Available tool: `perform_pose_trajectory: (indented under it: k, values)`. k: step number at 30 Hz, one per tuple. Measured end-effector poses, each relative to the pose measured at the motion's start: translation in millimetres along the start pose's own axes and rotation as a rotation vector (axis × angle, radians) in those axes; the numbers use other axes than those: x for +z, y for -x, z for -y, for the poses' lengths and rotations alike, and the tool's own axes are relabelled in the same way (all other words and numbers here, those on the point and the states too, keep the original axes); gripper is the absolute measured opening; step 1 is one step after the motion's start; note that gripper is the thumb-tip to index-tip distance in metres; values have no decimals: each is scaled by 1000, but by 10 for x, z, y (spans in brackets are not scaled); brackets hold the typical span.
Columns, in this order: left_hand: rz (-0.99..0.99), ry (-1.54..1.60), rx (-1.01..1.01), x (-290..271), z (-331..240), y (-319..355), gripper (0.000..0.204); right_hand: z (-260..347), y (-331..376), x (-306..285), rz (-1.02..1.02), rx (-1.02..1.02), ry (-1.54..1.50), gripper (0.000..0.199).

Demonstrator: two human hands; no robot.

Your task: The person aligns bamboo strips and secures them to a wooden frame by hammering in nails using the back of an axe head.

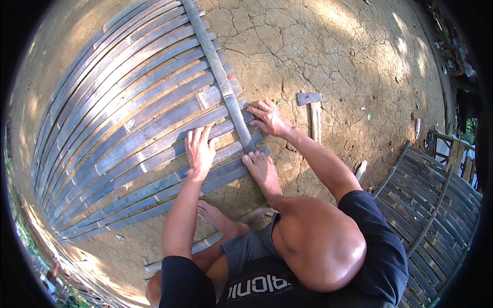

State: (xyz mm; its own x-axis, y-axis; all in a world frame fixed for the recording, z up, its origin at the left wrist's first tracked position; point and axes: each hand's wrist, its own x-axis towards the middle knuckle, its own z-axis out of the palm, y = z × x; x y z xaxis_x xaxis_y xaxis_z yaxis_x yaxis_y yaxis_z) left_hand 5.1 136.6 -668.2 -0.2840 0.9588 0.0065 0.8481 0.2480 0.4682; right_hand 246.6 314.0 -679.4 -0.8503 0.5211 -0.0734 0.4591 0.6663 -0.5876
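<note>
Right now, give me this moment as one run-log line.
left hand: flat on bamboo slats | right hand: gripping cross strip | right foot: on slat ends | hammer: on ground

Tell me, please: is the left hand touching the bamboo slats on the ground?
Touching. The head view shows the left hand lying flat, palm down, on the bamboo slats, with no gap visible under the fingers.

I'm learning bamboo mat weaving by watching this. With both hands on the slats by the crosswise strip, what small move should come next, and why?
Probably press the crosswise strip tighter against the slats' ends. The right hand already grips its lower end, the left hand lies flat holding the long bamboo slats down, and the right foot pins the nearest ones, so the mat looks braced for that.
</note>
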Motion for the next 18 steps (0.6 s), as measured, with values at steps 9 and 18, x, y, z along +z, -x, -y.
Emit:
perform_pose_trajectory:
  k: [9,18]
  values:
    - [10,-2,-15,-23,-4,7,44,22,-51,-38,46,11,34,52]
    - [-84,95,22,-100,46,111,39,-409,-455,-706,-436,475,-196,31]
